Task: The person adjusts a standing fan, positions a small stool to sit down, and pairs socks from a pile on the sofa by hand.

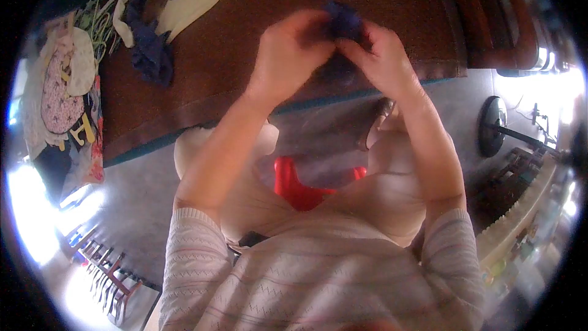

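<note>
A bunched dark blue cloth (344, 20) is held up between my two hands, over the brown covered surface (214, 79). My left hand (293, 49) grips its left side with the fingers wrapped in, partly blurred. On the right side my right hand (383, 55) pinches the same cloth between thumb and fingers. Another dark blue cloth (150, 55) lies on the surface to the left, beside a long cream cloth (199, 3).
Green hangers (101, 21) and a pile of patterned cloths (64, 95) are at the left edge. A red seat (300, 190) shows between my legs. Dark wooden furniture (502, 18) stands at right, near a round black base (492, 125). Chairs (110, 276) are at lower left.
</note>
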Motion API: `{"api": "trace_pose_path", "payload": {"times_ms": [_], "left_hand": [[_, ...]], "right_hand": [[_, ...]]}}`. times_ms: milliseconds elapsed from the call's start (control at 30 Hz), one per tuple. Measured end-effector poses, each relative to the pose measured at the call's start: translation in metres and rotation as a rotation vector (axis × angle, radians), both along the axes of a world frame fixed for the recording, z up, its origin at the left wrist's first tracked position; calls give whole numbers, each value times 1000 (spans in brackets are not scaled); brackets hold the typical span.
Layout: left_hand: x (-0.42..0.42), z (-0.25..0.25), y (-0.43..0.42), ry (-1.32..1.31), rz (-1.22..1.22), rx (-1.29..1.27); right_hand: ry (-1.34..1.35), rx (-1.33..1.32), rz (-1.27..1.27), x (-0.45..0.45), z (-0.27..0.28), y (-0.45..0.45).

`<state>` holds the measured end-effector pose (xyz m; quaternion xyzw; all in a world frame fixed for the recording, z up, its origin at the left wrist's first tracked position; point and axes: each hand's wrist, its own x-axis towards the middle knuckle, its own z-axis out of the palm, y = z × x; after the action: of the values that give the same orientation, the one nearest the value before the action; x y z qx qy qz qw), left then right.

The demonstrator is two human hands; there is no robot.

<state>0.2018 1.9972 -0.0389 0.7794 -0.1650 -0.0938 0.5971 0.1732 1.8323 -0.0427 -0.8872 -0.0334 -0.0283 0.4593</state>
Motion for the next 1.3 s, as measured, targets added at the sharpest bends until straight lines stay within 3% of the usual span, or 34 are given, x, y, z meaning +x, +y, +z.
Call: {"api": "trace_pose_path", "payload": {"times_ms": [167,367,567,667,867,933,1033,1067,1100,1200,1300], "left_hand": [[-7,0,-7,-205,45,91],[-2,-10,-6,-236,170,246],[-4,-14,-11,-217,207,259],[-5,-10,-12,-237,231,248],[4,4,1,-424,266,120],[13,8,11,-398,295,106],[16,16,19,-42,200,-48],[20,5,20,55,129,-267],[20,4,22,175,45,-273],[20,8,26,407,-216,-347],[25,5,28,628,-193,-547]], "right_hand": [[-31,-80,-86,-1,-4,2],[-273,117,-156,6,-3,5],[-109,990,-230,3,-1,26],[157,1446,-377,-2,18,32],[399,1479,-252,-3,11,27],[233,1052,-119,-12,5,35],[355,883,122,-15,11,32],[491,975,169,-14,11,27],[626,1060,217,-11,11,24],[601,1210,558,-16,6,16],[602,1313,390,-13,14,10]]}}
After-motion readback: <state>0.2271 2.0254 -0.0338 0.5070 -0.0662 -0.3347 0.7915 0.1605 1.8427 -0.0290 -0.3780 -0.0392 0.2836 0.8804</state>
